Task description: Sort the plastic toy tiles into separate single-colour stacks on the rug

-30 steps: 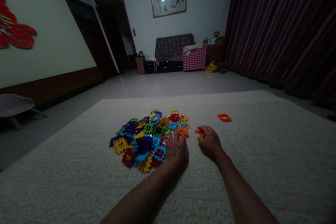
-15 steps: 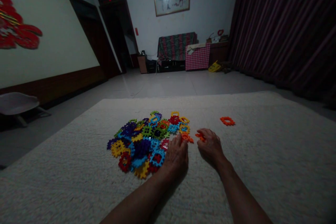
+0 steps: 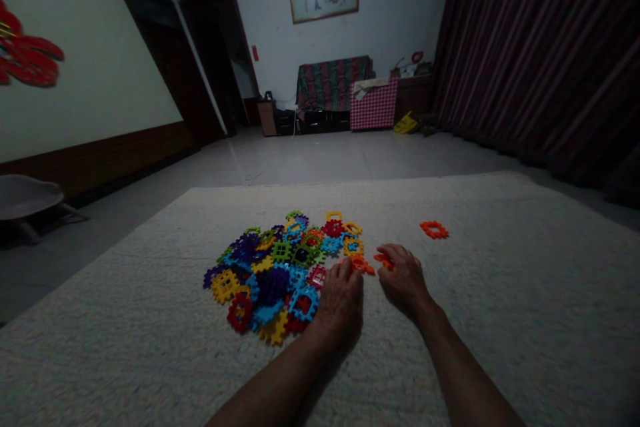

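Note:
A heap of toothed plastic building pieces (image 3: 281, 252) in blue, purple, green, yellow and red lies on the pale cloth-like surface. At its right edge rests my left hand (image 3: 343, 297), fingers bent and closed on an orange toothed piece (image 3: 364, 265). My right hand (image 3: 404, 275) is a short way to the right, its thumb and fingers pinching another orange toothed piece (image 3: 384, 260). A small gap separates the two held pieces. Farther right, a single orange piece (image 3: 434, 230) with an open centre lies flat by itself.
The pale surface (image 3: 525, 293) stretches out on both sides of my hands, with a tiled floor (image 3: 320, 157) beyond it. A grey stool-like seat (image 3: 30, 197) stands at the left. Covered furniture (image 3: 333, 85) lines the far wall, and a dark curtain (image 3: 540, 60) hangs at the right.
Both hands keep their grips on the orange pieces and have barely moved. The view has tilted slightly, shifting the background up and left.

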`<state>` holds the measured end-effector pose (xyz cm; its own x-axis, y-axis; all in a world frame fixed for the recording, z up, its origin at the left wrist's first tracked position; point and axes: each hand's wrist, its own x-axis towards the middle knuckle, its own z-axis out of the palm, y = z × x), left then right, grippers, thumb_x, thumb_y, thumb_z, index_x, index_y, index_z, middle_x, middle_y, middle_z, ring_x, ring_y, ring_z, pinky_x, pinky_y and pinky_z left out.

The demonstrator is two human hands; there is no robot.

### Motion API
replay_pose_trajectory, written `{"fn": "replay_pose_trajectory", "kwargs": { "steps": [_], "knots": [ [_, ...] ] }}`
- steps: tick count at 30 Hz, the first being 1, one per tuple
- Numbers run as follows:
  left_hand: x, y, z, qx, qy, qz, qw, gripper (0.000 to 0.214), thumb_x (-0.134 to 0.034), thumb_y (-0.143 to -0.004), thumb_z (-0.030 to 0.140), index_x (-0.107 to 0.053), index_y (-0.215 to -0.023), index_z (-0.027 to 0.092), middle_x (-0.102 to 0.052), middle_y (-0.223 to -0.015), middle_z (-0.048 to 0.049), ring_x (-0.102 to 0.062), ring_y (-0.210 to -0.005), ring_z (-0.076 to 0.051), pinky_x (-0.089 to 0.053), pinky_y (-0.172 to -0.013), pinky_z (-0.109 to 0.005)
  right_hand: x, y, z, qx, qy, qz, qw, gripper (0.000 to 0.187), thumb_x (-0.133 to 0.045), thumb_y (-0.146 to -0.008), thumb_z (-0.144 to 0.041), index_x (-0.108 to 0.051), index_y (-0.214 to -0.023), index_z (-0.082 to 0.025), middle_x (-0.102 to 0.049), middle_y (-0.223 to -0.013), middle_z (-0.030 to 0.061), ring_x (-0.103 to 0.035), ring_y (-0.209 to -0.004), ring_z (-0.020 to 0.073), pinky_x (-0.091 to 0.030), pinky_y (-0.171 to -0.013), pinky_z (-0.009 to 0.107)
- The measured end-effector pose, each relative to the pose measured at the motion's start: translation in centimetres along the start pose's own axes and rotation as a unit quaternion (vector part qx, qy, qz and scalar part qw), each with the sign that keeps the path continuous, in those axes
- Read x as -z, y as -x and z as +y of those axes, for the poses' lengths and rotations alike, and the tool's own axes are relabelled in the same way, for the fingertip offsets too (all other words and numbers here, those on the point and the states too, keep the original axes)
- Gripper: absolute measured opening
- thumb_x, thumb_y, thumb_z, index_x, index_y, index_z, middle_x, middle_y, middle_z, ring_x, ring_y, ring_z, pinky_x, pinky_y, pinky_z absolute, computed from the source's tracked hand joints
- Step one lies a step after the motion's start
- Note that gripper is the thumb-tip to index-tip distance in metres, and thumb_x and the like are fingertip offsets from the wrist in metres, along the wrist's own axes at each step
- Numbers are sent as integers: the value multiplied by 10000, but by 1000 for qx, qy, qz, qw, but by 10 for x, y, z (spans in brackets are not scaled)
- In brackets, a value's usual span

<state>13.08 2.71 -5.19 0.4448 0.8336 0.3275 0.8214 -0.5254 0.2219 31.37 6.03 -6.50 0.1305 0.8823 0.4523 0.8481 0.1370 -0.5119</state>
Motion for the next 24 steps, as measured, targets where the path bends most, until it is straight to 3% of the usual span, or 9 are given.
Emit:
{"fn": "replay_pose_trajectory", "kwargs": {
  "steps": [10, 18, 24],
  "knots": [
    [-16, -4, 0, -10, 51, 85, 995, 290, -462, -943, 172, -569, -1212, 186, -534, -1348, -164, -560, -1180, -270, -533, -940, -446, -2, -4, 11, 8, -42, 11, 999, 434, -487, -725, -210, -645, -1126, -165, -644, -1188, 117, -594, -1106, 264, -455, -1021, 435],
    [-8, -1, 0, -13, 86, 64, 994, 296, -444, -948, 166, -568, -1216, 186, -550, -1320, -163, -585, -1152, -262, -536, -953, -445, -5, -10, 18, 9, -62, 10, 998, 413, -510, -709, -257, -673, -1079, -176, -665, -1160, 125, -619, -1089, 285, -473, -1012, 454],
    [-14, 1, -1, -13, 98, 77, 992, 351, -429, -952, 171, -533, -1287, 192, -497, -1401, -175, -531, -1254, -284, -513, -994, -472, -11, -11, 14, 6, -55, 13, 998, 366, -531, -718, -245, -677, -1051, -208, -685, -1119, 97, -632, -1037, 274, -490, -965, 453]
  ]
}}
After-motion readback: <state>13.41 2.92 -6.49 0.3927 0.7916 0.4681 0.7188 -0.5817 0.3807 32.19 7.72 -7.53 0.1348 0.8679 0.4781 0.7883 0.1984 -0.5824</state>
